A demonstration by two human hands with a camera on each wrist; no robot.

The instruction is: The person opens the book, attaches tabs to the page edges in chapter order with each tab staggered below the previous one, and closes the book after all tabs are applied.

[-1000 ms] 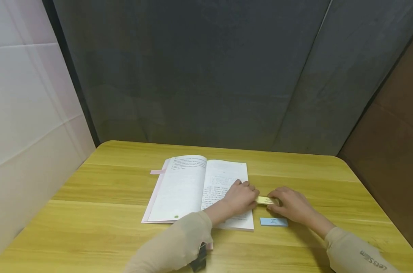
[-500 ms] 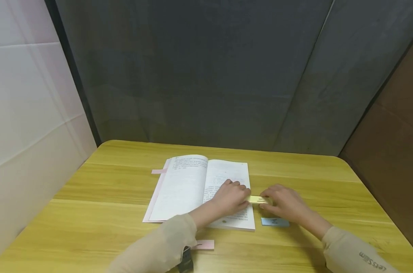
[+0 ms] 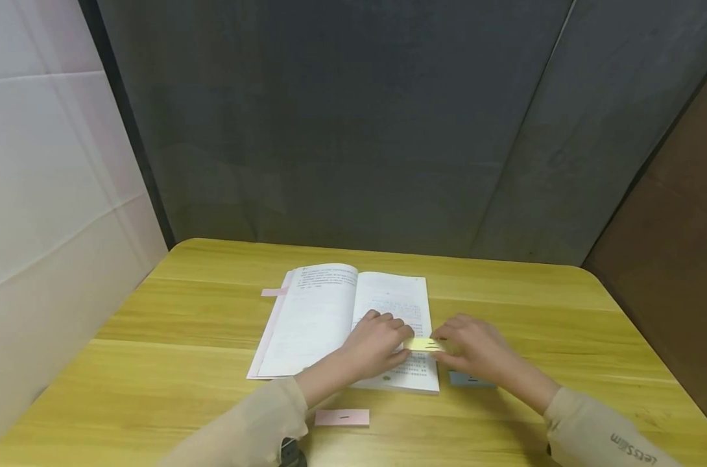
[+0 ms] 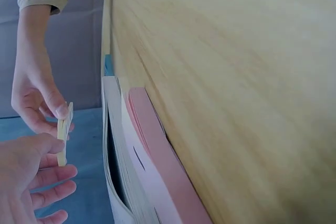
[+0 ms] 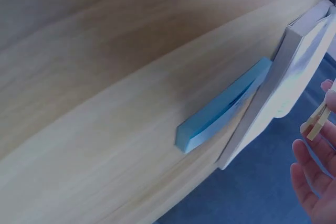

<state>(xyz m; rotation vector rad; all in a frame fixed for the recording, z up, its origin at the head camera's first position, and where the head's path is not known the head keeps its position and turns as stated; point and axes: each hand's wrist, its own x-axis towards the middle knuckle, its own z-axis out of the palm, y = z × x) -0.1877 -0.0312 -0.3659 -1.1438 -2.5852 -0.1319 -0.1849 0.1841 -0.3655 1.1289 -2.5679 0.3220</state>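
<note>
Both hands pinch a small yellow sticky-note pad (image 3: pixel 423 345), marked with dark strokes, over the right page of an open book (image 3: pixel 324 324). My left hand (image 3: pixel 372 345) has its left end between thumb and fingers. At the other end, thumb and fingertips of my right hand (image 3: pixel 476 347) grip it. The left wrist view shows the pad (image 4: pixel 63 137) on edge, raised off the page. Its end parts into two layers in the right wrist view (image 5: pixel 316 121). A blue sticky-note pad (image 3: pixel 470 380), partly hidden by the right hand, lies right of the book.
A pink sticky-note pad (image 3: pixel 342 418) with one dark stroke lies in front of the book. A pink paper tab (image 3: pixel 274 292) sticks out from the book's left edge. The wooden table (image 3: pixel 172 363) meets dark panels (image 3: pixel 330 130) behind.
Both hands have moved left with the yellow sticky-note pad, from beside the book to over its right page. The pink pad, earlier partly covered by the left arm, now shows whole.
</note>
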